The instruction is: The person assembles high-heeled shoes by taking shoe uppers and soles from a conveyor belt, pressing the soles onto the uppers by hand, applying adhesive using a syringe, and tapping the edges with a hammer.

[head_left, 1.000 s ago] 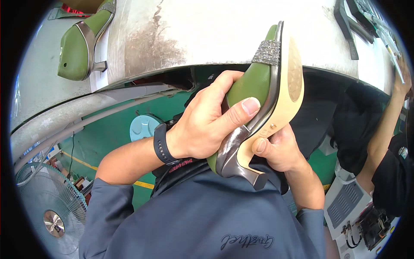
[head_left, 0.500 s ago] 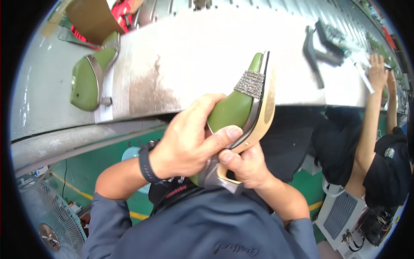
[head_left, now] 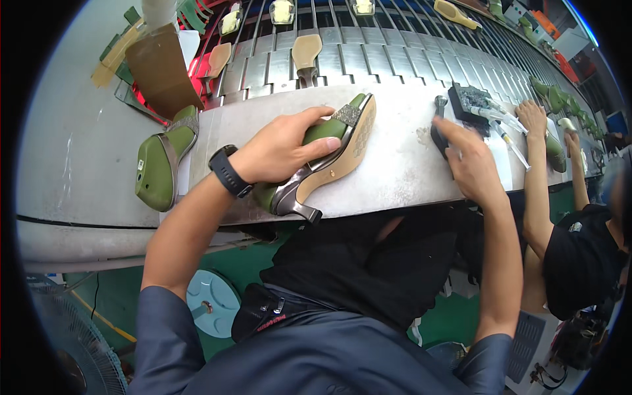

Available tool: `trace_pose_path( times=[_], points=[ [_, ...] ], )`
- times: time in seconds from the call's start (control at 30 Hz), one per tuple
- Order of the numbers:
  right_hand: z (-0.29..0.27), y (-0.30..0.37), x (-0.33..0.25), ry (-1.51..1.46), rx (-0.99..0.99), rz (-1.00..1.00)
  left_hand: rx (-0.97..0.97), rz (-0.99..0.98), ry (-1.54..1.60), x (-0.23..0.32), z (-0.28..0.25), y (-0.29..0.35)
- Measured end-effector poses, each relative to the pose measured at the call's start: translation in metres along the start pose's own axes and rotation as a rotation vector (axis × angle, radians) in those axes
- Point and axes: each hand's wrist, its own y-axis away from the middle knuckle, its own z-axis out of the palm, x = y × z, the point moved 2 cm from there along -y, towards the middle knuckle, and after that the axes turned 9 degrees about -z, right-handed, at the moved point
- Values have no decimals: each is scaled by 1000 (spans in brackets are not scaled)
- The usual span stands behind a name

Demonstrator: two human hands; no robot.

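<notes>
My left hand (head_left: 280,148) is closed round a green high-heeled shoe (head_left: 321,179) with a glittering strap. The shoe lies tilted over the table's near edge, its tan sole facing right and its heel toward me. My right hand (head_left: 471,161) is off the shoe, a little blurred. Its fingers are apart at a dark-handled hand tool (head_left: 440,128) with a rounded metal head. Whether they touch the handle I cannot tell. Another green shoe (head_left: 153,172) with a metallic strap lies to the left of my left hand.
Behind the pale table (head_left: 401,178) runs a slatted metal conveyor (head_left: 368,59) carrying tan soles (head_left: 306,52). A black block (head_left: 471,104) and syringes (head_left: 510,141) lie at right, near a co-worker's hands (head_left: 532,118). A brown cardboard piece (head_left: 158,69) stands at back left.
My right hand has let go of the shoe and moved right to the dark-handled tool. My left hand has kept hold of the shoe, now over the table edge. The view has shifted.
</notes>
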Motion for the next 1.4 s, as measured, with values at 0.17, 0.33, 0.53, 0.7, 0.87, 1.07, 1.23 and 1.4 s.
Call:
trace_pose_path(
  times=[0.17,0.33,0.53,0.7,0.87,1.07,1.23,1.4],
  points=[
    [-5,-17,13,-106,-258,21,41,132,5,4,14,-11],
    [-6,-24,21,-81,-326,73,113,250,-104,5,16,-6],
    [32,-16,-30,-322,12,86,26,193,-203,7,12,-7],
    [51,-23,-95,-983,374,242,7,162,-193,7,9,-9],
    [70,-22,-106,-1237,422,403,12,177,-170,9,12,-12],
    [41,-65,-86,-1037,194,357,-16,178,-154,7,8,-11],
    [43,-99,-58,-1050,178,380,-35,155,-176,9,5,-9],
    [47,-93,-60,-1084,131,385,45,166,-41,-2,9,-10]
  ],
)
